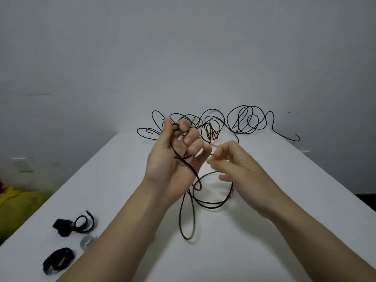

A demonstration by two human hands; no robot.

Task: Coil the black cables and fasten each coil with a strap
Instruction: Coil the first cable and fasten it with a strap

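Gripping black cable [184,157], hands [173,159] raised.

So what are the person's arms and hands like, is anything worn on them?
Nothing worn: the left hand and right hand are bare, no gloves, rings, watch or bracelets showing. Both forearms are uncovered to the picture's bottom edge, with no sleeves in view.

Cables [240,121]: were black, with red marks.
Straps [59,259]: were black, near the table's left edge.
Table [264,241]: was white.
Wall [183,47]: was pale grey.

white table [305,200], grey wall [183,47], yellow cloth [18,200]
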